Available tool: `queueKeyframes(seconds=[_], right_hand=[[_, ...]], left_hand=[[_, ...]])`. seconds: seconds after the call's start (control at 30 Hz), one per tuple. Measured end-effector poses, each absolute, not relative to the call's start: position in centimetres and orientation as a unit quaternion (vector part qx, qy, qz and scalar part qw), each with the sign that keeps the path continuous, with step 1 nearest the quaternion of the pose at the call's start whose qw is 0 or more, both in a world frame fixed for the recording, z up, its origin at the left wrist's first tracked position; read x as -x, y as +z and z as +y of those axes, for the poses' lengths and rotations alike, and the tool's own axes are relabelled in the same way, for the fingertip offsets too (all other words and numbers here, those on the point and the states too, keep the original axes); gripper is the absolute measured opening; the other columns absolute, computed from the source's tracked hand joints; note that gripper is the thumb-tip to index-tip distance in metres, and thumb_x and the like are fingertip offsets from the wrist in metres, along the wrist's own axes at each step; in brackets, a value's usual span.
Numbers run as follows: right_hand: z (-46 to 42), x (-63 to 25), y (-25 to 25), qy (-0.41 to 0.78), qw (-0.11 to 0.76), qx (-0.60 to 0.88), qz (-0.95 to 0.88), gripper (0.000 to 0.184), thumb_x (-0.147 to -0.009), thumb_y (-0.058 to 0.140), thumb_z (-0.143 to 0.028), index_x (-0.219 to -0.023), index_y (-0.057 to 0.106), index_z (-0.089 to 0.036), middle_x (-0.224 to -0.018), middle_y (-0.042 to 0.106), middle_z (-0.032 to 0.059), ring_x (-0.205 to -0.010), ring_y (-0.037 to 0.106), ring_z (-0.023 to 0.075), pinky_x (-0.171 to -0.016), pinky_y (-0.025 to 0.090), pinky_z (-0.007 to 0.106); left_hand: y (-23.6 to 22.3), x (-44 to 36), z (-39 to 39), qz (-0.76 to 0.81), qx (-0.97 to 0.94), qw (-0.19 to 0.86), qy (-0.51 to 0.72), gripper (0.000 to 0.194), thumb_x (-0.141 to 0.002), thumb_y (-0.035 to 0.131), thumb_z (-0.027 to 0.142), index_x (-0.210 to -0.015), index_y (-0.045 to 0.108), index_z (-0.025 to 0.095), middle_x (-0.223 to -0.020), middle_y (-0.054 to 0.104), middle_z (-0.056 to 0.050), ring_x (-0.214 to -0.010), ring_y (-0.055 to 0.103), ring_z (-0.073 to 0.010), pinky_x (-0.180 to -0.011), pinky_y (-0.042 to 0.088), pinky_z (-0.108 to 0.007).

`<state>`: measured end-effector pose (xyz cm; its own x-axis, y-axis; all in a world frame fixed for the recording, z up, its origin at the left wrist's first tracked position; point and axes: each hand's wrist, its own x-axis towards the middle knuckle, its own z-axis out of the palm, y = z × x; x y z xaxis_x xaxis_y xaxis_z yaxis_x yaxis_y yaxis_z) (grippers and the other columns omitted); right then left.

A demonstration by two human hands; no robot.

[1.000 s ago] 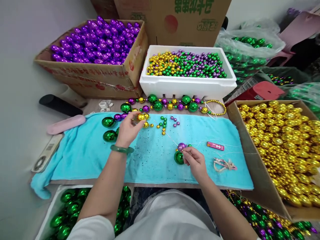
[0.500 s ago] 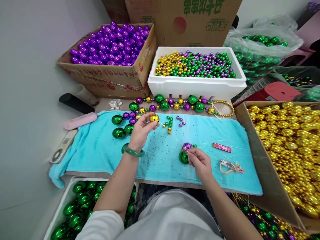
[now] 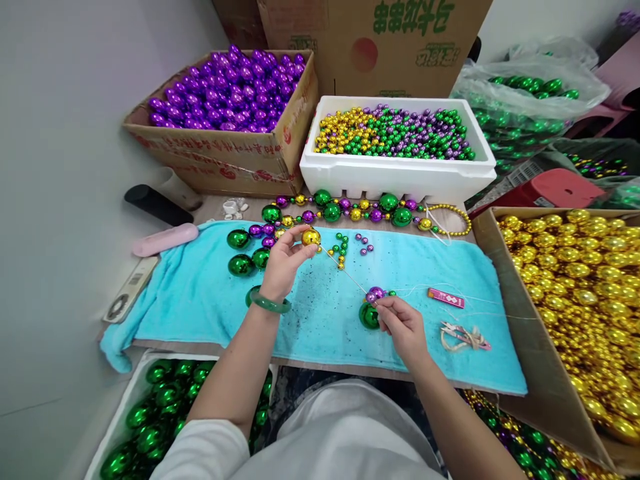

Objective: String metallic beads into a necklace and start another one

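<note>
My left hand (image 3: 284, 264), a green bangle on its wrist, pinches a shiny gold bead (image 3: 311, 237) above the towel. A thin straight needle (image 3: 343, 270) slants from that bead down to my right hand (image 3: 401, 325). The fingers of my right hand are closed on its lower end. Right by those fingertips are a purple bead (image 3: 375, 294) and a large green bead (image 3: 369, 316), with pale thread running off to the right. Small green beads (image 3: 342, 245) and small purple beads (image 3: 364, 243) lie between the hands. Larger green beads (image 3: 241, 265) rest left of my left hand.
A turquoise towel (image 3: 200, 307) covers the table. Behind it lies a bead garland (image 3: 331, 212), near a white foam box (image 3: 395, 175) of small beads. Cardboard boxes hold purple beads (image 3: 225, 93) and gold beads (image 3: 580, 267). Snips (image 3: 465, 337) and a small pink box (image 3: 445, 297) lie at right.
The view has shifted slightly. Both hands keep the same grip, with the gold bead and the needle in nearly the same place.
</note>
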<state>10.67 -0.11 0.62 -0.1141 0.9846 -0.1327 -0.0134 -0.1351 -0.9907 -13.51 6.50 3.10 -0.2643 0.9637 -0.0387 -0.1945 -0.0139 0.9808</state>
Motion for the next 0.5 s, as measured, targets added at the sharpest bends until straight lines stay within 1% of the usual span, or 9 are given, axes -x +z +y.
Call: queueKeyframes(seconds=[0.1, 0.2, 0.23, 0.3, 0.37, 0.43, 0.5], right_hand=[[0.0, -10.6, 0.6, 0.566, 0.444, 0.498, -0.484, 0.018, -0.077, 0.063, -0.035, -0.074, 0.064, -0.018, -0.044, 0.046, -0.0049, -0.041, 0.038, 0.0092, -0.043, 0.029, 0.024], [0.0, -10.5, 0.5, 0.566, 0.447, 0.495, -0.485, 0.019, -0.077, 0.063, -0.036, -0.074, 0.064, -0.018, -0.045, 0.046, -0.0047, -0.042, 0.039, 0.0095, -0.042, 0.029, 0.024], [0.0, -10.5, 0.5, 0.567, 0.447, 0.493, -0.486, 0.019, -0.077, 0.063, -0.037, -0.074, 0.064, -0.018, -0.045, 0.045, -0.0047, -0.042, 0.038, 0.0095, -0.042, 0.029, 0.024], [0.0, -10.4, 0.4, 0.567, 0.447, 0.492, -0.487, 0.020, -0.078, 0.064, -0.037, -0.074, 0.063, -0.018, -0.044, 0.045, -0.0049, -0.041, 0.037, 0.0090, -0.043, 0.029, 0.023], [0.1, -10.3, 0.3, 0.566, 0.450, 0.492, -0.485, 0.020, -0.078, 0.063, -0.037, -0.074, 0.063, -0.018, -0.044, 0.044, -0.0052, -0.041, 0.036, 0.0088, -0.043, 0.029, 0.023], [0.1, -10.3, 0.1, 0.566, 0.453, 0.490, -0.484, 0.020, -0.078, 0.063, -0.038, -0.075, 0.063, -0.018, -0.044, 0.044, -0.0054, -0.041, 0.036, 0.0088, -0.043, 0.030, 0.023], [0.1, -10.4, 0.0, 0.567, 0.457, 0.487, -0.482, 0.020, -0.078, 0.064, -0.038, -0.075, 0.064, -0.018, -0.044, 0.044, -0.0056, -0.041, 0.036, 0.0089, -0.043, 0.030, 0.024]], left_hand=[[3.0, 13.4, 6.3, 0.503, -0.392, 0.460, 0.619, 0.045, -0.064, 0.082, 0.025, -0.106, 0.067, 0.023, -0.104, 0.067, -0.002, -0.085, 0.064, -0.0126, -0.079, 0.054, -0.028], [3.0, 13.0, 6.1, 0.495, -0.387, 0.461, 0.627, 0.030, -0.071, 0.077, 0.033, -0.097, 0.069, 0.020, -0.100, 0.069, -0.004, -0.088, 0.064, -0.0139, -0.078, 0.054, -0.028], [3.0, 12.8, 6.0, 0.492, -0.378, 0.463, 0.633, 0.028, -0.073, 0.076, 0.035, -0.095, 0.069, 0.020, -0.098, 0.069, -0.004, -0.088, 0.064, -0.0142, -0.078, 0.054, -0.028], [3.1, 12.4, 5.9, 0.480, -0.346, 0.480, 0.648, 0.030, -0.073, 0.077, 0.034, -0.098, 0.068, 0.020, -0.096, 0.070, -0.005, -0.089, 0.065, -0.0146, -0.077, 0.054, -0.027], [3.3, 12.2, 5.8, 0.463, -0.307, 0.513, 0.654, 0.038, -0.071, 0.078, 0.031, -0.106, 0.065, 0.022, -0.096, 0.071, -0.005, -0.089, 0.066, -0.0148, -0.077, 0.054, -0.027], [3.5, 12.0, 5.6, 0.450, -0.282, 0.554, 0.642, 0.043, -0.073, 0.076, 0.030, -0.112, 0.061, 0.022, -0.098, 0.070, -0.005, -0.087, 0.066, -0.0146, -0.076, 0.055, -0.028], [3.7, 12.0, 5.4, 0.437, -0.271, 0.592, 0.620, 0.043, -0.074, 0.075, 0.030, -0.114, 0.060, 0.022, -0.097, 0.069, -0.005, -0.085, 0.067, -0.0146, -0.074, 0.055, -0.028]])
